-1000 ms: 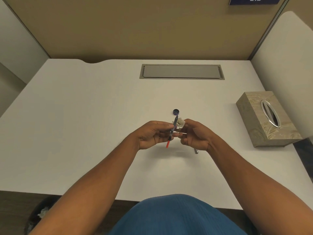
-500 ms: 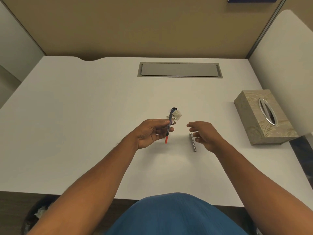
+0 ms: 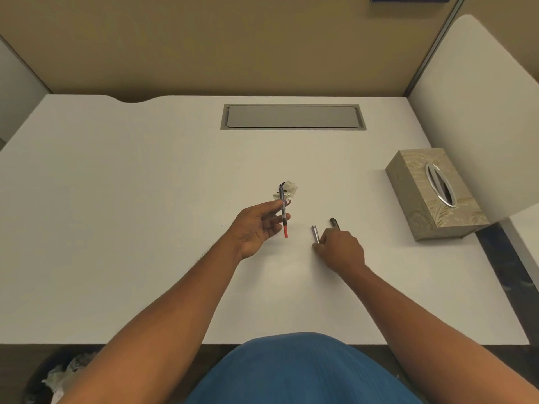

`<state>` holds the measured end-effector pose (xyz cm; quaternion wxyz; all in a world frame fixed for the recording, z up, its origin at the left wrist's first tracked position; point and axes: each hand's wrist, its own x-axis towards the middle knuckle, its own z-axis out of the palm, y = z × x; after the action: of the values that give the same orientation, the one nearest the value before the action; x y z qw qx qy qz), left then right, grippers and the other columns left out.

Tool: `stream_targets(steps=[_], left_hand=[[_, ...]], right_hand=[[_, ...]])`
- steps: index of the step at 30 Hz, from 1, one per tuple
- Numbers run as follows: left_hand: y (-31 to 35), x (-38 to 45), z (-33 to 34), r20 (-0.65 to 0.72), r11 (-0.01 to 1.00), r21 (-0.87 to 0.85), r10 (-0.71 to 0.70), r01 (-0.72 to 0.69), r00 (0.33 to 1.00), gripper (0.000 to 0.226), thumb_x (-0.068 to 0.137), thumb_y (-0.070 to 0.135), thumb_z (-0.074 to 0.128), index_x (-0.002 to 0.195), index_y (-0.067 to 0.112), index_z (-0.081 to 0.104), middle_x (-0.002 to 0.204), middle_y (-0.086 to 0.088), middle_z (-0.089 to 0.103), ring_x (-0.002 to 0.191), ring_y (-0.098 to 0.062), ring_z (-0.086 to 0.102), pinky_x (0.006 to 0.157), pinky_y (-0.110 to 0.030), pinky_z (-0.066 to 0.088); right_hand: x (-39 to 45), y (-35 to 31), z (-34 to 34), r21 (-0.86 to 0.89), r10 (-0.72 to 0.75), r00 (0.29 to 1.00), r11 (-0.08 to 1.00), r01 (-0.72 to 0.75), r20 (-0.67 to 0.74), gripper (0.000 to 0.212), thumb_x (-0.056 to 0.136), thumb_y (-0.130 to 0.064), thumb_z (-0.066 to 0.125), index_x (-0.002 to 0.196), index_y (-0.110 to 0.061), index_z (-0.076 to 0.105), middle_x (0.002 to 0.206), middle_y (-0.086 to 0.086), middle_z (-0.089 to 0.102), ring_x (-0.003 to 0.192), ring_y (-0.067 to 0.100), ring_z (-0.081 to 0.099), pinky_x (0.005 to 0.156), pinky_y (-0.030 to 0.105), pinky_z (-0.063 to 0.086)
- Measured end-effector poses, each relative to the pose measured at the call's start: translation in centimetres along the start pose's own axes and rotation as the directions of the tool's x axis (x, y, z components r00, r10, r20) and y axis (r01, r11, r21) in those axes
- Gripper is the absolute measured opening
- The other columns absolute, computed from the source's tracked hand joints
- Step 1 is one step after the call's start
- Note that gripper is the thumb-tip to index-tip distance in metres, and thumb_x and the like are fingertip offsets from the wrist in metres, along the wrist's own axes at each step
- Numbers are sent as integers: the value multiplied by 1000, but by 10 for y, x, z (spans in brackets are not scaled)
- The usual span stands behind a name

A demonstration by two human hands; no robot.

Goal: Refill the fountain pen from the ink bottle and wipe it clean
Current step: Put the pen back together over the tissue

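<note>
My left hand point(image 3: 256, 225) pinches the fountain pen's inner section point(image 3: 283, 212), a thin dark stem with a red lower end, held nearly upright above the white desk point(image 3: 145, 214). Just behind it a crumpled white tissue point(image 3: 290, 188) lies on the desk, with a small dark thing half hidden beside it. My right hand point(image 3: 341, 250) rests palm down on the desk, its fingertips closed over the near end of the silver pen barrel point(image 3: 314, 231). A short dark pen part point(image 3: 334, 223) lies right next to that barrel.
A beige patterned tissue box point(image 3: 423, 205) stands at the right edge of the desk. A grey cable hatch point(image 3: 291, 116) is set in the desk's back. Partition walls close off the back and right. A bin with crumpled paper point(image 3: 58, 377) sits on the floor at lower left.
My right hand has let go of the tissue, moved right and come down onto the silver barrel. The tissue now lies on the desk. My left hand still holds the pen section.
</note>
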<state>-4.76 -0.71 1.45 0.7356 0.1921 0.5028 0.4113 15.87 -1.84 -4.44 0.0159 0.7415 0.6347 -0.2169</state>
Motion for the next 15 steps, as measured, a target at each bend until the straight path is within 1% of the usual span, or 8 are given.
stream_targets(steps=[3, 5, 7, 8, 10, 13, 15], left_hand=[[0, 0, 0, -24, 999, -34, 8, -9, 1000, 18, 90, 19, 69, 104, 10, 74, 109, -2, 71, 97, -23, 69, 77, -28, 48], [1, 1, -1, -34, 998, -64, 16, -18, 999, 15, 90, 19, 68, 102, 11, 74, 108, -1, 73, 99, -24, 68, 77, -28, 47], [3, 2, -2, -40, 994, -105, 26, -30, 999, 12, 91, 18, 67, 98, 11, 74, 106, 0, 74, 98, -25, 68, 75, -28, 47], [5, 2, -2, -45, 991, -126, 31, -36, 999, 11, 92, 18, 66, 97, 12, 74, 106, 1, 74, 98, -24, 68, 75, -27, 47], [7, 3, -2, -59, 985, -166, 40, -50, 997, 12, 92, 19, 65, 98, 13, 73, 110, 2, 73, 97, -23, 68, 74, -26, 47], [8, 5, -1, -92, 975, -210, 61, -79, 994, 15, 93, 20, 66, 105, 14, 73, 112, 3, 74, 95, -21, 70, 75, -26, 48], [8, 7, 1, -116, 968, -233, 72, -98, 991, 18, 92, 20, 66, 108, 13, 72, 114, 2, 74, 94, -20, 70, 76, -27, 47]], right_hand=[[-1, 2, -1, 66, 21, 1000, 998, -22, 10, 19, 88, -35, 59, 96, -21, 68, 93, 4, 69, 86, 27, 64, 69, 30, 49], [-3, 4, -8, 167, 12, 1000, 986, -13, 9, 15, 86, -35, 61, 90, -23, 69, 88, 0, 70, 82, 24, 64, 66, 29, 47], [-9, 3, -20, 306, -52, 998, 950, 57, -23, 11, 84, -33, 64, 83, -23, 69, 80, -5, 71, 78, 18, 63, 62, 27, 44], [-15, 0, -28, 377, -92, 995, 921, 101, -43, 9, 84, -32, 65, 81, -24, 68, 77, -8, 71, 76, 13, 63, 60, 26, 43], [-29, -6, -43, 494, -168, 983, 851, 180, -69, 8, 86, -33, 68, 81, -27, 69, 73, -11, 72, 72, 0, 60, 58, 20, 40], [-46, -15, -58, 547, -273, 960, 795, 264, -66, 7, 87, -35, 69, 82, -29, 69, 73, -13, 72, 61, -2, 58, 55, 11, 38], [-51, -19, -62, 528, -309, 949, 796, 295, -63, 7, 87, -36, 69, 84, -30, 69, 73, -13, 72, 61, 0, 59, 55, 12, 40]])
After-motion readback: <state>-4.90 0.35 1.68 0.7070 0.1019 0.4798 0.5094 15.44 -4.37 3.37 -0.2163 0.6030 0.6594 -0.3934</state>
